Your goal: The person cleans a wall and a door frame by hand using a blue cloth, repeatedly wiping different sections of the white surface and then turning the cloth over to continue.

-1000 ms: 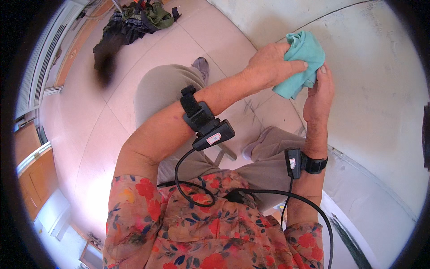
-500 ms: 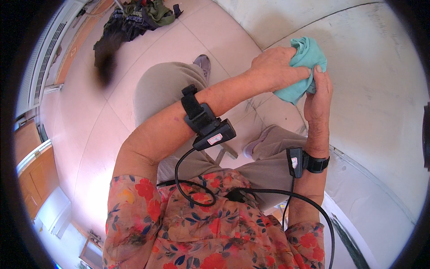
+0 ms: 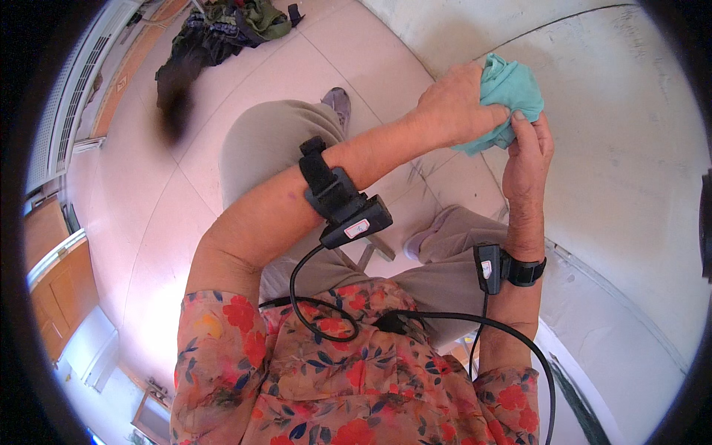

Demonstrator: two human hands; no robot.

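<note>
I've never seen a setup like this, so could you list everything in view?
Cloth: one, blue-green, upper right
Dark fabric heap: one, black and green, floor, upper left
Tiled floor: one, pinkish, left and centre
Large smooth surface: one, pale, right
Grilled panel: one, white, left edge
Strapped devices: two, black, one per forearm
Cables: several, black, across the front
Shoes: two, greyish, floor
Trousers: one pair, grey-beige, centre
Shirt: one, floral, bottom
Edge clutter: unclear
Left hand: one, bare, gripping cloth
Right hand: one, bare, gripping cloth
</note>
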